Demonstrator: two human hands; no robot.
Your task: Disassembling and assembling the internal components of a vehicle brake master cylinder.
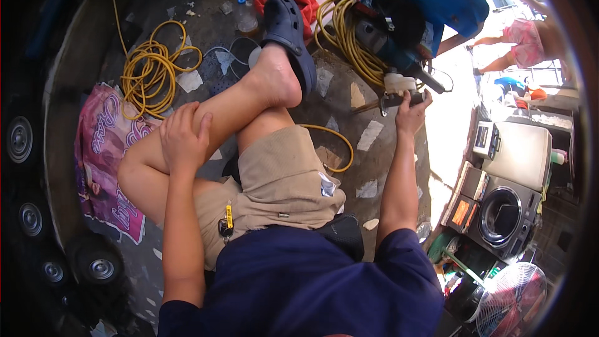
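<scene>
My left hand [186, 136] lies over the shin of my crossed leg [234, 103], its fingers stretched out and holding nothing. Out to the right, my right hand [412, 112] has its fingers curled at a small dark metal-looking piece [393, 100]. What exactly they grip is too small to make out. Just above it sits a white round part [399, 82]. A dark blue power tool [399, 50] is beside that, with a coil of yellow hose [352, 43] to its left. A navy clog [288, 40] is on my raised foot.
Another yellow hose coil [153, 78] lies on the dark floor, among scattered pale scraps [370, 135]. A pink printed sheet [109, 156] is at left, a bottle [246, 17] ahead. At right are a front-loading washing machine [500, 215], a fan [511, 299] and a person in pink shorts [526, 42].
</scene>
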